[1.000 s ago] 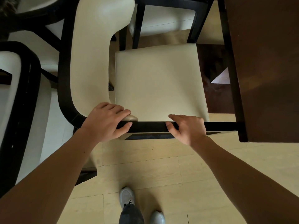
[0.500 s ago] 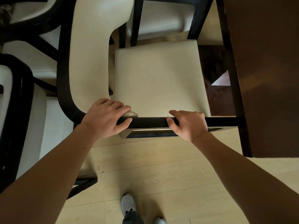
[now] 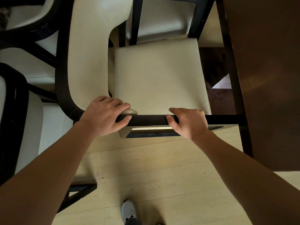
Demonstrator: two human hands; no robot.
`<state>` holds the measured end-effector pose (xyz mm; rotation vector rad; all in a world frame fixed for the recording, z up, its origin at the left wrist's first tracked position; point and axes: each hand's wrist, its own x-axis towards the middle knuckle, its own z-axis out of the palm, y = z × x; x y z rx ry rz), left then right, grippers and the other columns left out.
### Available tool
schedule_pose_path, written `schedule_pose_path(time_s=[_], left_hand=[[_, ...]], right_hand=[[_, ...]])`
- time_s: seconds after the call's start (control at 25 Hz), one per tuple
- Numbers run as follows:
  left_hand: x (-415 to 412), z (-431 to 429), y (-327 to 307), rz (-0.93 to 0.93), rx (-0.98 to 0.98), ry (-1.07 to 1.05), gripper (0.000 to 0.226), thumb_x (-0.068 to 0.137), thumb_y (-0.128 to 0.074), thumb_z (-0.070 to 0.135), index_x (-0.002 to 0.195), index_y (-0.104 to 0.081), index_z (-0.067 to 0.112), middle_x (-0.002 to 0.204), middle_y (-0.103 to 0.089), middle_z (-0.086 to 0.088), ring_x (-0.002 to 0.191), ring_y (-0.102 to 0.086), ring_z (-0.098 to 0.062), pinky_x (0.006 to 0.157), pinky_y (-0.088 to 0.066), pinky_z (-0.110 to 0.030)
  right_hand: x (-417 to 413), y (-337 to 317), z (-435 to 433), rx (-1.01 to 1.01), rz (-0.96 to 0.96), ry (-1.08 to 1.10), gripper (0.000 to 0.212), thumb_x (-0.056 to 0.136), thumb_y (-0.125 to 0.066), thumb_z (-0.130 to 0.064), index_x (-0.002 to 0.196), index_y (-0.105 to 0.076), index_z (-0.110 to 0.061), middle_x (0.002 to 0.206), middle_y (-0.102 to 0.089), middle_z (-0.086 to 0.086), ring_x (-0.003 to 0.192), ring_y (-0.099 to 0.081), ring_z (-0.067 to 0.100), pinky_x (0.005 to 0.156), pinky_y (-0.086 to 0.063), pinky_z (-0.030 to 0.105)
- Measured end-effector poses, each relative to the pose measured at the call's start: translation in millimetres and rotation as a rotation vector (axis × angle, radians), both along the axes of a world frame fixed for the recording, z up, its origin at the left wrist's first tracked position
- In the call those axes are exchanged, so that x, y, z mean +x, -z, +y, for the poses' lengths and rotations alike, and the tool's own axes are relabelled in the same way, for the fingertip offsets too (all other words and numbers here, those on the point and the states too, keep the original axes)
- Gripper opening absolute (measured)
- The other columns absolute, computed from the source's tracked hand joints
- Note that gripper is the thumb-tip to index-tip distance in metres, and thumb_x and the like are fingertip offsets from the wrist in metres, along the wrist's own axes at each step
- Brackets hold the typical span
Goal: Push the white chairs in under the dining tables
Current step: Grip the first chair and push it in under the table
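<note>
A white chair (image 3: pixel 159 75) with a cream seat and black frame stands right below me, seen from above. My left hand (image 3: pixel 103 114) and my right hand (image 3: pixel 189 121) both grip the black top rail of its backrest, thumbs toward me. The dark brown dining table (image 3: pixel 266 70) fills the right side; its black edge runs just right of the chair's seat. The seat lies beside the table, not beneath it.
A second white chair (image 3: pixel 90 51) presses against the first one's left side. More white chairs stand at the far left (image 3: pixel 34 137), top left (image 3: pixel 24 17) and top centre (image 3: pixel 162 21). Pale wood floor (image 3: pixel 146 172) and my grey shoe (image 3: pixel 128 211) lie below.
The chair and my hands have shifted slightly away from me, and more floor shows in front of my feet. The table's near corner now reaches lower in view.
</note>
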<state>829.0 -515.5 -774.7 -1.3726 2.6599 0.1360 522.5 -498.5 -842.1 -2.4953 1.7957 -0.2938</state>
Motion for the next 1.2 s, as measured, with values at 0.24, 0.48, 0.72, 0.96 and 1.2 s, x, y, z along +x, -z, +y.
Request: schedule_pose_path(time_s=[0.24, 0.48, 0.72, 0.96, 1.2], left_hand=[[-0.3, -11.4, 1.5, 0.004, 0.001, -0.001, 0.054, 0.097, -0.034, 0.052, 0.117, -0.067, 0.015, 0.102, -0.074, -0.007, 0.089, -0.069, -0.03, 0.084, -0.051, -0.044], [0.6, -10.9, 1.2, 0.003, 0.001, 0.0, 0.053, 0.097, -0.036, 0.052, 0.117, -0.067, 0.015, 0.102, -0.074, -0.007, 0.09, -0.069, -0.03, 0.084, -0.05, -0.044], [2.5, -11.5, 1.7, 0.002, 0.011, 0.007, 0.051, 0.098, -0.037, 0.051, 0.117, -0.067, 0.014, 0.102, -0.074, -0.007, 0.089, -0.069, -0.03, 0.084, -0.051, -0.044], [2.7, -12.8, 3.1, -0.031, 0.028, -0.009, 0.051, 0.097, -0.035, 0.052, 0.115, -0.066, 0.016, 0.102, -0.073, -0.004, 0.09, -0.068, -0.029, 0.085, -0.048, -0.043], [2.8, -12.6, 3.1, -0.028, 0.054, -0.014, 0.051, 0.098, -0.034, 0.053, 0.115, -0.066, 0.016, 0.102, -0.073, -0.005, 0.093, -0.068, -0.031, 0.086, -0.046, -0.043]], right_hand=[[-0.8, 1.6, -9.1, -0.024, -0.023, -0.01, 0.061, 0.096, -0.023, -0.057, 0.098, -0.071, -0.02, 0.069, -0.068, -0.003, 0.054, -0.06, 0.028, 0.053, -0.026, 0.022], [-0.8, 2.5, -11.0, -0.047, -0.009, -0.018, 0.058, 0.099, -0.025, -0.052, 0.098, -0.071, -0.018, 0.074, -0.067, -0.002, 0.064, -0.06, 0.029, 0.059, -0.042, 0.028], [1.6, 0.7, -11.7, -0.073, 0.014, -0.028, 0.051, 0.098, -0.031, -0.049, 0.097, -0.071, -0.018, 0.073, -0.066, -0.004, 0.059, -0.057, 0.025, 0.063, -0.029, 0.026], [1.6, 1.6, -10.9, -0.062, 0.024, -0.016, 0.051, 0.095, -0.035, -0.05, 0.095, -0.074, -0.018, 0.081, -0.073, 0.001, 0.06, -0.06, 0.032, 0.057, -0.031, 0.026], [2.0, -3.9, -8.3, 0.096, 0.062, 0.017, 0.055, 0.096, -0.032, -0.052, 0.102, -0.074, -0.018, 0.091, -0.073, 0.005, 0.072, -0.064, 0.032, 0.06, -0.038, 0.029]])
